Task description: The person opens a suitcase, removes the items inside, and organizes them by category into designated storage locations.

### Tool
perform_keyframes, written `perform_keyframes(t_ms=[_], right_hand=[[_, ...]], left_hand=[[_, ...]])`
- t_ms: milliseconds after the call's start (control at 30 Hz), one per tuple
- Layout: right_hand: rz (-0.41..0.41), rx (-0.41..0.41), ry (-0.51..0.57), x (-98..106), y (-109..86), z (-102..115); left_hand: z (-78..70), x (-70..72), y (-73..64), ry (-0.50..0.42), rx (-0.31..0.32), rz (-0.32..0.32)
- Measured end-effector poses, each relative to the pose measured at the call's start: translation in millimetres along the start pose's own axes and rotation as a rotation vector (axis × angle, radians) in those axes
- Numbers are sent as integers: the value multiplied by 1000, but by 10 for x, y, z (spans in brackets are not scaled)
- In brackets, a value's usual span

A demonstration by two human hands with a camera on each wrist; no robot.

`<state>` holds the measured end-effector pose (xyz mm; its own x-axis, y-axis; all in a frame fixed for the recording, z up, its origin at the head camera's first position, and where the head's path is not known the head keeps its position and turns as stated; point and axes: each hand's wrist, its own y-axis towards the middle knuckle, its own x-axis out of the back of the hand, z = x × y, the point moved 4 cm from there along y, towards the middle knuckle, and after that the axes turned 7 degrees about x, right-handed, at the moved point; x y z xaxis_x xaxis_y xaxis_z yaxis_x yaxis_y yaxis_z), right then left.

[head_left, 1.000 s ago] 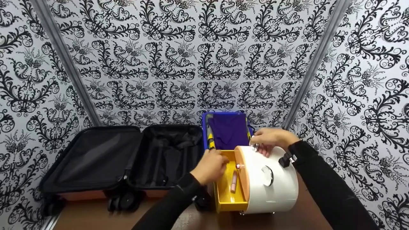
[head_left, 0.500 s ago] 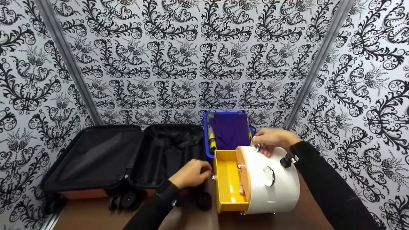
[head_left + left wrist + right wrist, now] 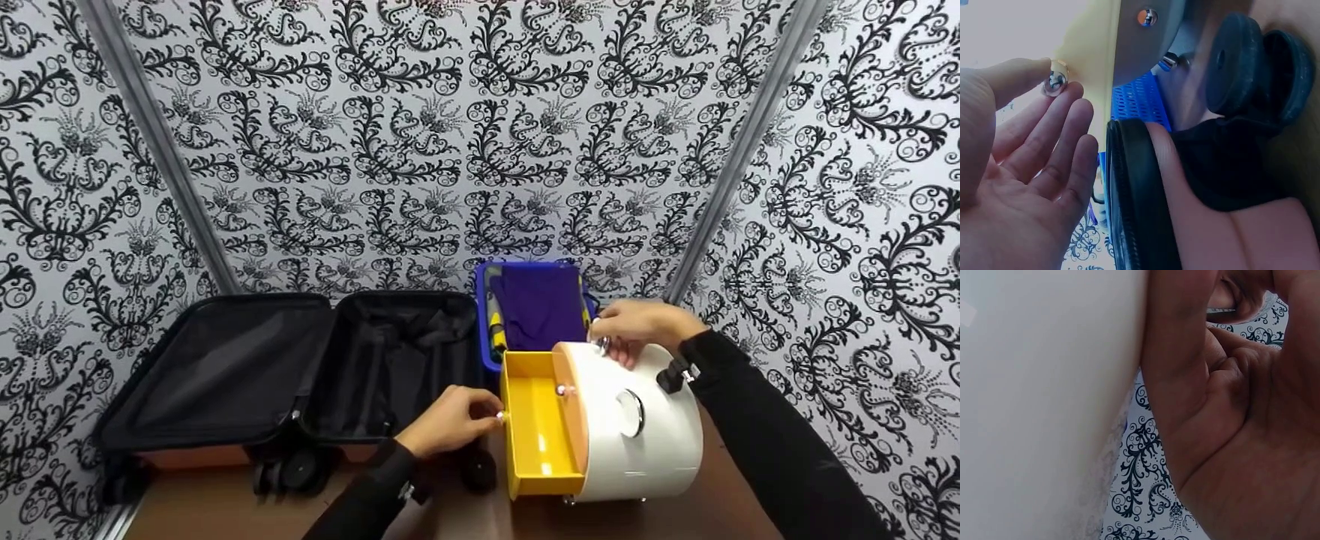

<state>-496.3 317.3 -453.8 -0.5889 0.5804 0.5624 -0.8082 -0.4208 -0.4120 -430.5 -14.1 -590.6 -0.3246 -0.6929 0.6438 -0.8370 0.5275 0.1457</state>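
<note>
A white, round-topped box (image 3: 652,427) with an orange front has its yellow drawer (image 3: 544,427) pulled out to the left. My left hand (image 3: 450,420) is at the drawer's front, pinching its small shiny knob (image 3: 1057,83) between thumb and fingertips; in the left wrist view the other fingers are loosely bent below it. My right hand (image 3: 634,326) curls over the box's far side, gripping the handle (image 3: 602,343) by its chrome end. Most of that handle is hidden by the hand, and the right wrist view shows the palm and curled fingers (image 3: 1230,382) beside the white wall.
To the left lies an open black-lined suitcase (image 3: 390,367) with wheels (image 3: 300,471) facing me. Behind the drawer stands a blue basket (image 3: 481,300) with folded purple cloth (image 3: 540,304). A second knob (image 3: 562,390) sits on the box's orange front. Patterned walls enclose the brown table (image 3: 217,502).
My left hand has left the drawer's inside and come round to its front knob. The pink tube in the drawer has slid toward the box, out of sight. The right hand stays put.
</note>
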Motion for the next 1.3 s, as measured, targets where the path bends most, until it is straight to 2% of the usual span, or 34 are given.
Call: perform_keyframes(t_ms=[300, 567, 867, 1300], right_hand=[[-7, -12, -2, 2, -5, -11], [-18, -5, -16, 13, -2, -17], [-9, 2, -15, 1, -2, -18], [-28, 4, -5, -4, 5, -17]], left_hand=[[-101, -85, 64, -6, -14, -1], [-229, -223, 162, -5, -34, 10], [-397, -391, 266, 61, -104, -16], [-573, -581, 404, 112, -102, -22]])
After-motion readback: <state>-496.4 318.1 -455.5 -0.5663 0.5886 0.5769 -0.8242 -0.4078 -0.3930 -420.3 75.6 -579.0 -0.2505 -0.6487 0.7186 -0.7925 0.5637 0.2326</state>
